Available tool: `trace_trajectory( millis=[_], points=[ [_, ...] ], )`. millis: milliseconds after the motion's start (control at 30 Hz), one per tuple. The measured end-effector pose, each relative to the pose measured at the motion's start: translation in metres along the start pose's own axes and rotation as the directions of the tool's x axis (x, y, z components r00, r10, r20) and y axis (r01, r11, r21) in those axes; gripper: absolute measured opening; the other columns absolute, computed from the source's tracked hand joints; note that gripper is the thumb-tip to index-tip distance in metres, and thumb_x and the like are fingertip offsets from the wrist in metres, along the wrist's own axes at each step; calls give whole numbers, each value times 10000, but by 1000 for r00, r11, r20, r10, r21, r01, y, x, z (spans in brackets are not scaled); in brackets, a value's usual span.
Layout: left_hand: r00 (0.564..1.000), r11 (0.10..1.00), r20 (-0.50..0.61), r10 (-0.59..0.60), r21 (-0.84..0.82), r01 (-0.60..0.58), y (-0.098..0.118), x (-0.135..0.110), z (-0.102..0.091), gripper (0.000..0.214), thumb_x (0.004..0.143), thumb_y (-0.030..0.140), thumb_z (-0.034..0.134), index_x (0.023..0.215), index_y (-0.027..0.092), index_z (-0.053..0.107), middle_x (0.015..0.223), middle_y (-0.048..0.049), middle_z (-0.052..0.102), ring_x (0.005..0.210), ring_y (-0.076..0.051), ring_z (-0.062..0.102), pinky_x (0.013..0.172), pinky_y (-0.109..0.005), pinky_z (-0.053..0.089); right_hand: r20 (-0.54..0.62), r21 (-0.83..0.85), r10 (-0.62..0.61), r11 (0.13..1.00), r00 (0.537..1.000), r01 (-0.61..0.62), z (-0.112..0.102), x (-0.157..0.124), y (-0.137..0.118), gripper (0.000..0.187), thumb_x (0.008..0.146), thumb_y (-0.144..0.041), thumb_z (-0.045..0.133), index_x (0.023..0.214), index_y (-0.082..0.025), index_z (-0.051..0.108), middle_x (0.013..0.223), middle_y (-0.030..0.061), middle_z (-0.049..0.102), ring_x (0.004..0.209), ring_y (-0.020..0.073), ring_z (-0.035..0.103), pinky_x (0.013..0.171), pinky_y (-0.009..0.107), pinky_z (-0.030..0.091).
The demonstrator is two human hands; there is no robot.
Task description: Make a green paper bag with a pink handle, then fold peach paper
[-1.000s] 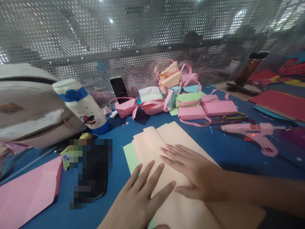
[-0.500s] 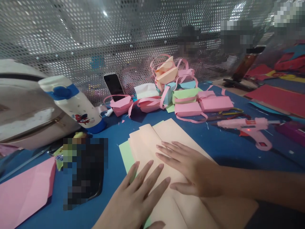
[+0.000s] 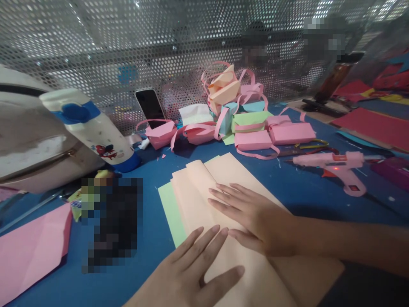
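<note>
A folded peach paper sheet (image 3: 223, 179) lies on the blue table (image 3: 300, 192), on top of a light green sheet (image 3: 171, 213). My right hand (image 3: 252, 217) lies flat on the peach paper, fingers stretched out toward the fold. My left hand (image 3: 198, 268) rests flat on the near left part of the same sheet, fingers spread, thumb pointing right. Neither hand holds anything.
A pink glue gun (image 3: 335, 164) and scissors (image 3: 306, 149) lie at the right. A heap of folded paper boxes (image 3: 243, 123) and a phone (image 3: 150, 106) stand at the mesh wall. At the left are a white bottle (image 3: 89, 128), a bag (image 3: 28, 140) and pink paper (image 3: 28, 251).
My left hand has slid back toward me along the peach paper. My right hand stays flat on the sheet. The view has shifted slightly.
</note>
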State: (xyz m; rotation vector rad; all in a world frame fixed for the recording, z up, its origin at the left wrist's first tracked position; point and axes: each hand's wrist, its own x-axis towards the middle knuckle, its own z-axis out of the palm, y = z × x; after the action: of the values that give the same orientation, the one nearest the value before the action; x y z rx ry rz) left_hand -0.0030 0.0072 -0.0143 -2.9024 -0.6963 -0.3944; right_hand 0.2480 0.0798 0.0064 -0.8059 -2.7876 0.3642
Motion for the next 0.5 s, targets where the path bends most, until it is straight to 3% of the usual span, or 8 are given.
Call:
trace_trajectory(
  millis=[233,333,433,500],
  points=[
    [999,999,-20,-25,40,26,5,0,4,533,1032,247,498,1538,314,345,1597,-133,340,1447,-312,376,1114,-491,435,-7,32,-4,999,1000,4,2,-1,0,603,967,-272,476,1534,-103,359,1617,146,292,1517,295,184,1224,538,228],
    [999,998,-31,-24,54,26,4,1,4,520,1039,256,485,1537,323,349,1564,-133,405,1446,-302,381,1103,-478,451,-23,43,-4,999,1000,5,2,0,3,586,971,-255,458,1532,-116,363,1618,139,298,1515,290,193,1224,534,227],
    [999,998,-46,-12,58,15,3,1,4,497,1057,262,423,1542,334,341,1518,-131,470,1446,-295,385,1082,-471,474,-114,69,-38,997,993,46,-4,2,1,546,985,-240,416,1514,-113,377,1597,138,347,1500,274,242,1221,516,238],
    [999,998,-46,1,60,2,1,0,4,496,1063,234,381,1548,324,333,1482,-132,513,1437,-292,400,1077,-475,479,-218,146,-115,978,969,149,-14,3,-7,478,983,-207,390,1450,-123,452,1512,131,474,1440,237,361,1201,460,293]
  ],
)
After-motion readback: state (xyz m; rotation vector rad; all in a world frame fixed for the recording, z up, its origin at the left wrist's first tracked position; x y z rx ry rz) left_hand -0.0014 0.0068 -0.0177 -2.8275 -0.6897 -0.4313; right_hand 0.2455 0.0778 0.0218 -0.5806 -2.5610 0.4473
